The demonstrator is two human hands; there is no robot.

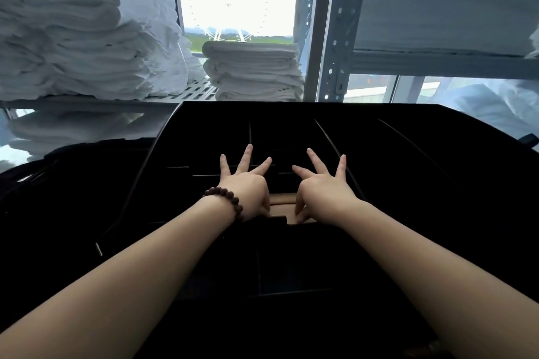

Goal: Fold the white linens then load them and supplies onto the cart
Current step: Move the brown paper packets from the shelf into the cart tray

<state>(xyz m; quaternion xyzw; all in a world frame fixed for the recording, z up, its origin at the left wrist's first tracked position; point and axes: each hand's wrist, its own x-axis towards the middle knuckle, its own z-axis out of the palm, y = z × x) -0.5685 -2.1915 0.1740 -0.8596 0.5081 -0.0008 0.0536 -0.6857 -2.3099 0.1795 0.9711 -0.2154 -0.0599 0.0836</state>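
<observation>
Both hands mid-frame over the black cart [379, 154]: left hand [245, 186] and right hand [323, 192] each splay three fingers, thumb and forefinger pinching one tan packet [284, 207]. Two white linen stacks up top: big stack [58, 38] upper left, smaller stack [253, 70] centre.

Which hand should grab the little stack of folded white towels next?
Probably the left hand: the stack of folded white towels sits almost straight ahead of it, while the right hand lies farther right. Both pinch a flat tan item.
</observation>
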